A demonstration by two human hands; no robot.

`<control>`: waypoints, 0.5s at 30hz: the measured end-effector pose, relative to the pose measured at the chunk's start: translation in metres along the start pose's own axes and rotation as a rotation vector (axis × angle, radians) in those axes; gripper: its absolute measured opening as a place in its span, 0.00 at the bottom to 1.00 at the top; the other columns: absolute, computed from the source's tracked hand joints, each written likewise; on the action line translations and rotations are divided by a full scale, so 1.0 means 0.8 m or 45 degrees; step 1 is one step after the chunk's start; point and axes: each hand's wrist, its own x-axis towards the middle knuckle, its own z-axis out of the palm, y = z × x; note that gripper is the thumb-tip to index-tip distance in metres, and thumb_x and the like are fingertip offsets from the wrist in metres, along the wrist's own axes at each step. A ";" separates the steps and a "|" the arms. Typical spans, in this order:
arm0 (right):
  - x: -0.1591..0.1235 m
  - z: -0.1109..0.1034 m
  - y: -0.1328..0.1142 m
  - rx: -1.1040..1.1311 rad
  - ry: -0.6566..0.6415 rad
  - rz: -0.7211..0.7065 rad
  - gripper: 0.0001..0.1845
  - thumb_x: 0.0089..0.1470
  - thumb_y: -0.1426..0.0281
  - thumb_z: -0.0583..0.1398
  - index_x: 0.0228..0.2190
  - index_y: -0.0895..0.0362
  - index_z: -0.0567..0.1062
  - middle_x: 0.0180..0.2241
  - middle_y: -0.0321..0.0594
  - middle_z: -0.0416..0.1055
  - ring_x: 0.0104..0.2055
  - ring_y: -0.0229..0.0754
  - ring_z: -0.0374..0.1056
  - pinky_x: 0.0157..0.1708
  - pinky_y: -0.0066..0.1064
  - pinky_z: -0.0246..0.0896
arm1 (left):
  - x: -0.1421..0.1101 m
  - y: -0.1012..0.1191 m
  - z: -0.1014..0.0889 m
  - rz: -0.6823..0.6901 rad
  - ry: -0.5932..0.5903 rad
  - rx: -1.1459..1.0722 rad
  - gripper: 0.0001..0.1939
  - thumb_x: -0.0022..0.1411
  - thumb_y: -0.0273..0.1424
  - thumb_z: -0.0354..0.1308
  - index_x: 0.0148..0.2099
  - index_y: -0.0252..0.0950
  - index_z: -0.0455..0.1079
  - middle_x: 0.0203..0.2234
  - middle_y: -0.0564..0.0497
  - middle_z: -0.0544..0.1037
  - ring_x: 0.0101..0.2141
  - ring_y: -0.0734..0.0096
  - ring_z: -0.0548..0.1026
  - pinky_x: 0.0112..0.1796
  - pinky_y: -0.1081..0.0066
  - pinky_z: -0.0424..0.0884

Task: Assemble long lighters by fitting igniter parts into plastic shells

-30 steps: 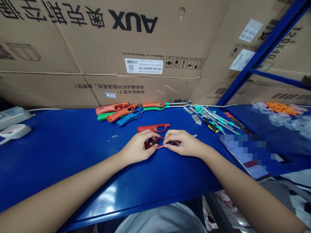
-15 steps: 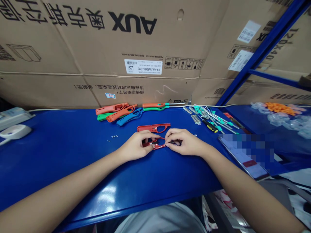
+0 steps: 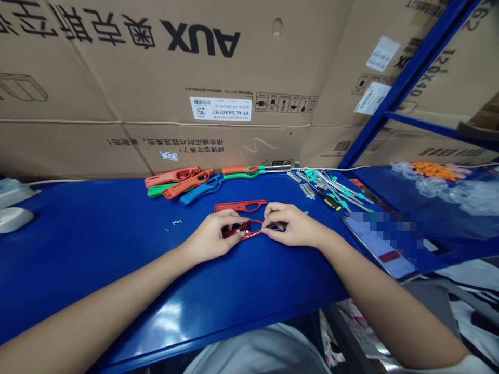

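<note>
On the blue table my left hand grips the left end of a red plastic lighter shell, fingers curled over it. My right hand pinches the same shell's right end, where a thin metal tube pokes out toward the right. A second red shell half lies flat just behind both hands, untouched.
Several coloured lighter bodies lie at the table's back edge against big cardboard boxes. Metal tubes and teal-handled parts are heaped at back right. A phone lies right of my right hand. A white device sits far left.
Both hands stay on the red shell with only small finger shifts. The whole scene slid slightly left and down as my head turned.
</note>
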 end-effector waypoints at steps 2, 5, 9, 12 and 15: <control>0.000 -0.001 0.002 0.001 0.006 0.010 0.05 0.55 0.76 0.62 0.32 0.59 0.80 0.33 0.38 0.68 0.27 0.32 0.61 0.29 0.26 0.59 | -0.001 0.003 0.000 0.046 0.038 0.044 0.16 0.63 0.29 0.57 0.52 0.36 0.77 0.42 0.45 0.79 0.39 0.65 0.78 0.41 0.66 0.75; -0.001 -0.002 0.002 -0.034 0.002 0.027 0.04 0.54 0.76 0.63 0.33 0.59 0.80 0.32 0.37 0.69 0.28 0.32 0.61 0.30 0.26 0.59 | -0.004 0.011 0.001 0.157 0.074 0.183 0.16 0.64 0.29 0.57 0.53 0.38 0.76 0.45 0.44 0.79 0.46 0.60 0.77 0.48 0.61 0.74; 0.000 -0.003 0.000 -0.096 -0.024 0.033 0.05 0.53 0.74 0.65 0.34 0.58 0.79 0.33 0.37 0.69 0.29 0.33 0.61 0.30 0.26 0.59 | -0.007 0.019 0.001 0.248 0.026 0.351 0.17 0.64 0.28 0.57 0.55 0.37 0.73 0.48 0.43 0.78 0.49 0.57 0.76 0.52 0.57 0.73; -0.001 -0.005 0.001 -0.118 -0.026 0.000 0.05 0.53 0.76 0.64 0.34 0.58 0.78 0.34 0.37 0.69 0.29 0.33 0.61 0.31 0.26 0.59 | -0.008 0.019 0.000 0.272 -0.007 0.350 0.16 0.64 0.26 0.56 0.54 0.36 0.73 0.48 0.44 0.79 0.50 0.58 0.76 0.52 0.59 0.74; -0.002 -0.009 0.002 -0.130 0.007 -0.008 0.06 0.54 0.77 0.62 0.34 0.57 0.78 0.35 0.38 0.70 0.29 0.34 0.62 0.31 0.27 0.60 | -0.006 0.015 0.000 0.299 -0.010 0.337 0.15 0.66 0.25 0.54 0.53 0.37 0.73 0.47 0.45 0.80 0.48 0.60 0.77 0.51 0.60 0.74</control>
